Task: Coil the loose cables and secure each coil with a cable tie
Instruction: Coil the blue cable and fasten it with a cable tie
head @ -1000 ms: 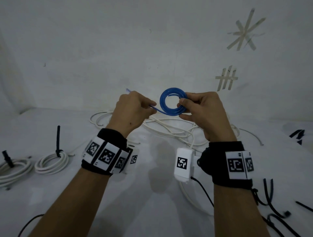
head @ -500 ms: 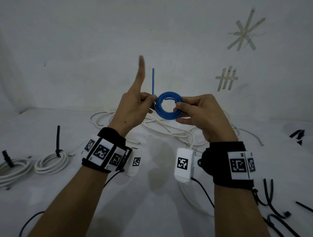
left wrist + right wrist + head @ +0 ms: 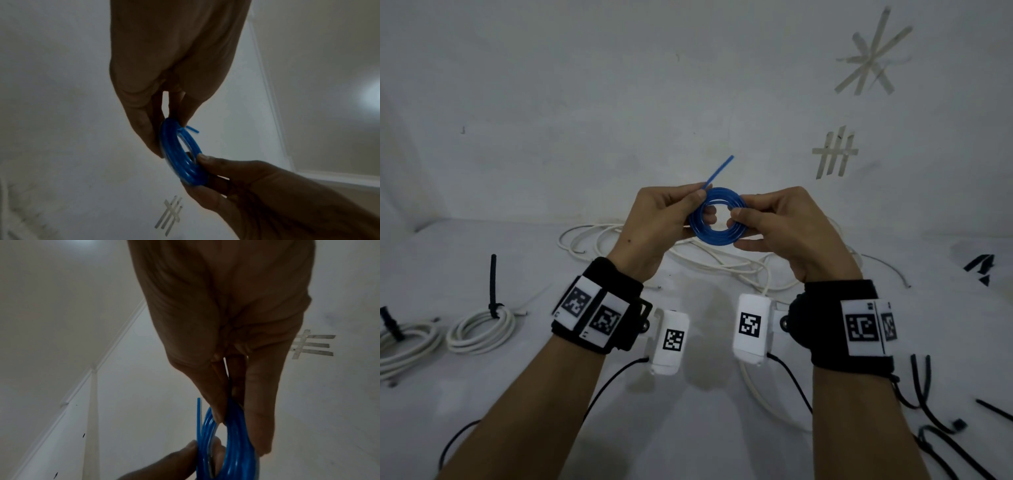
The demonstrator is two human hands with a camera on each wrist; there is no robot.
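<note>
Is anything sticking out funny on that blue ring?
Yes. One loose end pokes up from the top of the blue cable coil instead of lying in the loops. Both the left hand and right hand pinch the coil; no tie on it.

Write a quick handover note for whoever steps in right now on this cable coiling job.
Left hand: pinches the blue cable coil at its left side, with the free end sticking up past the fingertips.
Right hand: grips the coil's right side.
Done: two white coils lie tied at the left of the table.
Left: tuck the blue end and tie the coil; loose ties lie at the right. Then coil and tie the loose white cable behind the hands.
</note>
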